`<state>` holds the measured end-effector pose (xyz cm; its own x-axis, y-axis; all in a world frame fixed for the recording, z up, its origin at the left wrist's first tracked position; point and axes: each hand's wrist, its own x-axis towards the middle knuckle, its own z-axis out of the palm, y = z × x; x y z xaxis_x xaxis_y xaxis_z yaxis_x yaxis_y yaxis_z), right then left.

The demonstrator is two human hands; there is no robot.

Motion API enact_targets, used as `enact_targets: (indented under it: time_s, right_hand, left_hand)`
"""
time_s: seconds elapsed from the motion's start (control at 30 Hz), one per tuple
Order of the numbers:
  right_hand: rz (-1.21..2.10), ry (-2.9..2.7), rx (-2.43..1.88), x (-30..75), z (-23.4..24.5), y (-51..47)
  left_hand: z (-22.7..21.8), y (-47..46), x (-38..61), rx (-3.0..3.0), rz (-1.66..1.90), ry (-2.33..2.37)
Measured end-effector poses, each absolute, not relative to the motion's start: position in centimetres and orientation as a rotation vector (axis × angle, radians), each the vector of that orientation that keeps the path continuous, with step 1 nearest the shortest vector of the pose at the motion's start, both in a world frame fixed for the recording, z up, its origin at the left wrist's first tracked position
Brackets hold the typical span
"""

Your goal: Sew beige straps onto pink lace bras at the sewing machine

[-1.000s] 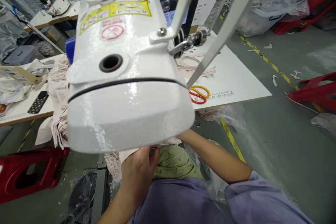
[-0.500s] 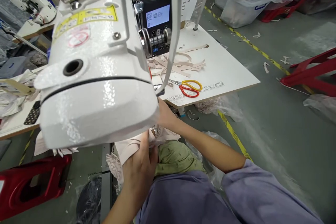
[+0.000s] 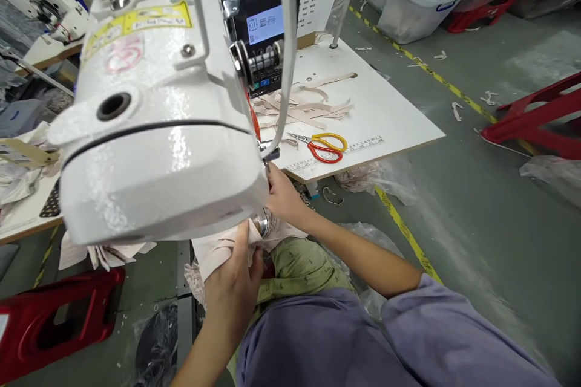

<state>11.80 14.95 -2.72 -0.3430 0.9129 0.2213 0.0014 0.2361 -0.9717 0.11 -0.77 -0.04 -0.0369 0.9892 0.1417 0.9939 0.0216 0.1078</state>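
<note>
A white sewing machine head (image 3: 166, 178) fills the left middle of the view and hides the needle area. Under its front lies a pale pink garment piece (image 3: 218, 254) with a lacy edge (image 3: 194, 284), spread around a shiny metal part (image 3: 262, 222). My left hand (image 3: 233, 290) is closed on this fabric, thumb apart on the near side and a finger stretched along the top. Beside the machine's right end, my right hand (image 3: 287, 198) has its fingers curled. Their tips are partly behind the head, and I cannot see what they hold.
On the white tabletop (image 3: 385, 109) are scissors (image 3: 327, 146) with red and yellow handles and several pale strips (image 3: 308, 106). A control screen (image 3: 265, 27) stands behind. Red stools (image 3: 59, 320) and a plastic bin (image 3: 417, 15) are on the floor.
The view has shifted slightly, so the machine sits further left. More of my right hand shows at the machine's end, its fingers higher. My left hand stays on the fabric.
</note>
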Motion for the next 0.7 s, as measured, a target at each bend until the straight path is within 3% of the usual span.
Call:
enact_targets:
  time_s: [0.2, 0.47, 0.7]
  right_hand:
    - [1.464, -1.365, -0.863, 13.7, -4.7, 12.8]
    - [1.578, -1.634, -0.941, 17.7, -3.9, 6.9]
    - [1.923, -1.365, -0.93, 20.0, -3.3, 5.7]
  left_hand:
    - [-1.3, -1.0, -0.3, -2.079, -0.435, -2.039]
    - [-2.3, -4.2, 4.5, -2.26, -0.45, -1.838]
    - [0.4, -5.7, 4.0, -2.737, -1.009, -2.128]
